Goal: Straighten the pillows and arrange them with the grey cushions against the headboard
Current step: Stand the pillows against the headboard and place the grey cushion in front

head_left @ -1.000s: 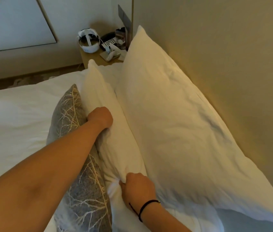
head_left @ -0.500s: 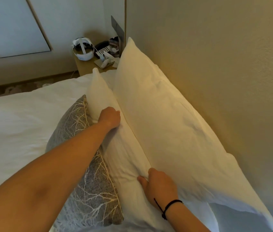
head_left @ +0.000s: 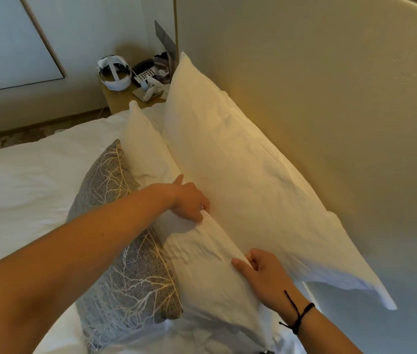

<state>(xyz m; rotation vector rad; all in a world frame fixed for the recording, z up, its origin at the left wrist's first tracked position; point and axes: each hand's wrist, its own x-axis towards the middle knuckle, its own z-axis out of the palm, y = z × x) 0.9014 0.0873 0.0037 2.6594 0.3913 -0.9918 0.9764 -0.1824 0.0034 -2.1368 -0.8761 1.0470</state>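
Head view is showing the front white pillow (head_left: 202,254) standing on edge on the bed, sandwiched between the grey cushion (head_left: 128,267) with its pale branch pattern on one side and the larger back white pillow (head_left: 250,180) on the other. The back pillow is leaning against the beige headboard (head_left: 330,98). The left hand (head_left: 189,200) is reaching across the cushion and gripping the top edge of the front pillow, its fingers (head_left: 198,213) curling over the seam where the two pillows are meeting. The right hand (head_left: 263,274), wearing a black cord bracelet (head_left: 298,318) at the wrist, is holding the same pillow nearer the camera, thumb lying on its face and fingers tucking behind its edge. The white duvet (head_left: 23,187) is spreading out to the left. Beyond the pillows, a wooden bedside counter (head_left: 118,98) is carrying a white headset (head_left: 114,72), a telephone (head_left: 146,71) and some small items too blurred to name.
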